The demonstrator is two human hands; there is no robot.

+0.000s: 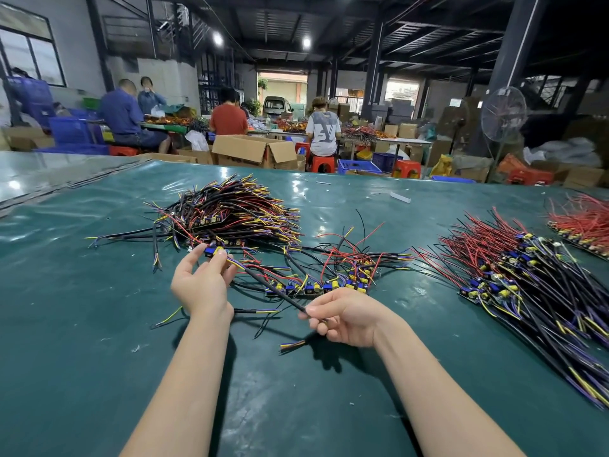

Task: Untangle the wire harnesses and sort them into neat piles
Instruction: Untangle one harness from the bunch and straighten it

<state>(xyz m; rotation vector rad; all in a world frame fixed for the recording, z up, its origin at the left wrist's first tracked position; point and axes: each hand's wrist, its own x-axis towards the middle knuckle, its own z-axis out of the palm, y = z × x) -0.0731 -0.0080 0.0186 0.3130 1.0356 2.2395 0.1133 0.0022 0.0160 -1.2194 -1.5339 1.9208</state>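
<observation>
My left hand (201, 285) pinches the small blue and yellow board end of one wire harness (263, 283) just in front of a big heap of harnesses (230, 212). My right hand (342, 316) grips the black sheathed cable of that same harness near its free end, whose yellow, blue and black tips (291, 345) stick out below the hand. The cable runs taut between both hands, above the green table. A loose tangle of harnesses with a row of boards (329, 275) lies just behind it.
A long pile of red and black harnesses (514, 275) lies at the right, with a red-wire pile (583, 222) beyond it. The green table cover (99, 324) stretches around. Several people sit at far benches among cardboard boxes (253, 151) and crates.
</observation>
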